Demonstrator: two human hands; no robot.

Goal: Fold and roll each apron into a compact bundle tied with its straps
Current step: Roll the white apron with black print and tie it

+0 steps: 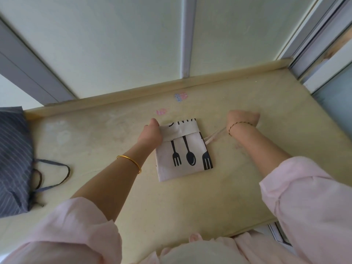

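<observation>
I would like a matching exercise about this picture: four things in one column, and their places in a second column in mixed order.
Things:
1. cutlery-print apron
2. striped apron
3. gold bangle
4. strap

Places:
A. on the left wrist
B. at the left edge of the table
C. stretched toward the right hand
D. folded mid-table, edge held by the left hand

Pairs: 1-D, 2-B, 3-A, 4-C
</observation>
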